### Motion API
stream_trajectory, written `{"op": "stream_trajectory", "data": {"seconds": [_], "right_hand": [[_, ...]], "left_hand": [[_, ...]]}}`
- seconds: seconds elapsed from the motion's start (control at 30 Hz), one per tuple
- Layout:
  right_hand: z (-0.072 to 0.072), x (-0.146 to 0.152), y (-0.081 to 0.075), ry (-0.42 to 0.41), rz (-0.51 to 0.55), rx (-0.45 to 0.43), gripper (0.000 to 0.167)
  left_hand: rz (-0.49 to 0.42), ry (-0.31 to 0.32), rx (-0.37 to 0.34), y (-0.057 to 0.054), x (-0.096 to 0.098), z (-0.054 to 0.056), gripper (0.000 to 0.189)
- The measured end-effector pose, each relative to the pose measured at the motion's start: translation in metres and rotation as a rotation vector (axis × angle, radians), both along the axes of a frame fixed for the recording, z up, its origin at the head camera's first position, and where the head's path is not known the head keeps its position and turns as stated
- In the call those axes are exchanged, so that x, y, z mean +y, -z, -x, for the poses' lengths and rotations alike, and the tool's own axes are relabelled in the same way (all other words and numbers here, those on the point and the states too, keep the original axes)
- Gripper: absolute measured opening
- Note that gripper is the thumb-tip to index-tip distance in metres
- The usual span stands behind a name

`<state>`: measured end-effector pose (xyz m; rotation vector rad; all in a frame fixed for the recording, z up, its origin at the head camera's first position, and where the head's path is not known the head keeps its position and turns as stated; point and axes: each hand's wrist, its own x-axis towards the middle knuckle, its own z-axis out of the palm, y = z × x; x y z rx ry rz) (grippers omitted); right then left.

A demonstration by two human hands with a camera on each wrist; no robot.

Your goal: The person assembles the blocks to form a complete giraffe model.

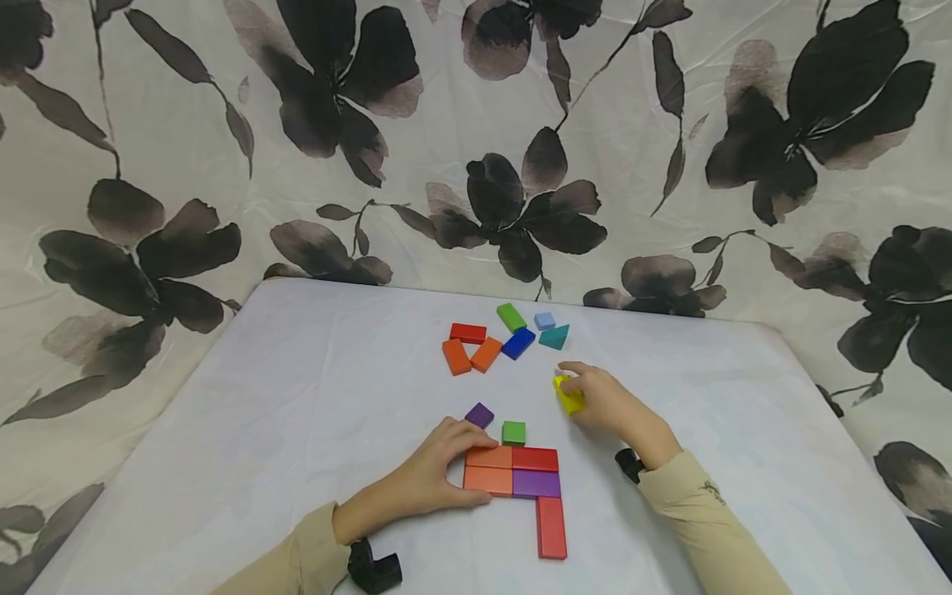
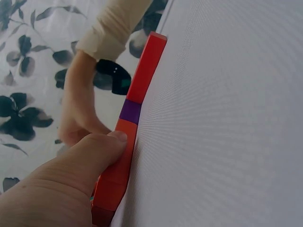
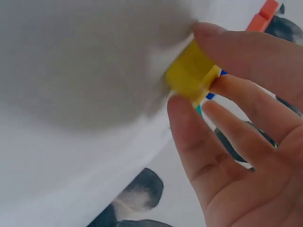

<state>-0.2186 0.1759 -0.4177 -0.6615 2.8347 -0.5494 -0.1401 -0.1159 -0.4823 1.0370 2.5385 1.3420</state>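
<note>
My left hand (image 1: 427, 467) holds the left end of a flat group of blocks, thumb on the near edge and fingers on the far edge of two orange blocks (image 1: 488, 479). In the left wrist view the thumb presses the side of an orange block (image 2: 118, 161). A red block (image 1: 535, 459) and a purple block (image 1: 536, 484) adjoin them on the right, and another red block (image 1: 551, 529) extends toward me from the purple one. Further right, my right hand (image 1: 610, 405) grips a yellow block (image 3: 191, 73) between thumb and fingers, low over the white table.
Beyond the group lie a small purple block (image 1: 479, 415) and a green cube (image 1: 514, 433). Farther back are a red block (image 1: 468, 333), two orange blocks (image 1: 457, 357), a blue block (image 1: 518, 344), a green block (image 1: 511, 317), a light blue block (image 1: 545, 321) and a teal triangle (image 1: 554, 337).
</note>
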Motion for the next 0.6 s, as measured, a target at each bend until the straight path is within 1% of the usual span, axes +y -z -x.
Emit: {"op": "stream_trajectory", "data": {"seconds": [0.2, 0.27, 0.37, 0.5, 0.6], "right_hand": [[-0.012, 0.004, 0.003, 0.011, 0.053, -0.023, 0.033], [-0.014, 0.006, 0.005, 0.014, 0.083, -0.016, 0.034], [-0.016, 0.009, 0.006, -0.01, 0.114, 0.011, 0.037], [-0.021, 0.009, 0.001, -0.045, 0.144, 0.061, 0.04], [-0.031, 0.003, -0.009, -0.051, 0.164, 0.083, 0.042]], "left_hand": [[-0.005, -0.008, -0.005, 0.002, 0.0, 0.001, 0.056], [-0.013, -0.011, -0.001, 0.002, 0.0, 0.001, 0.052], [-0.025, -0.013, 0.007, 0.002, 0.0, 0.001, 0.046], [-0.031, -0.017, 0.015, 0.001, 0.0, 0.0, 0.043], [-0.023, -0.022, 0.012, 0.0, 0.0, 0.0, 0.042]]}}
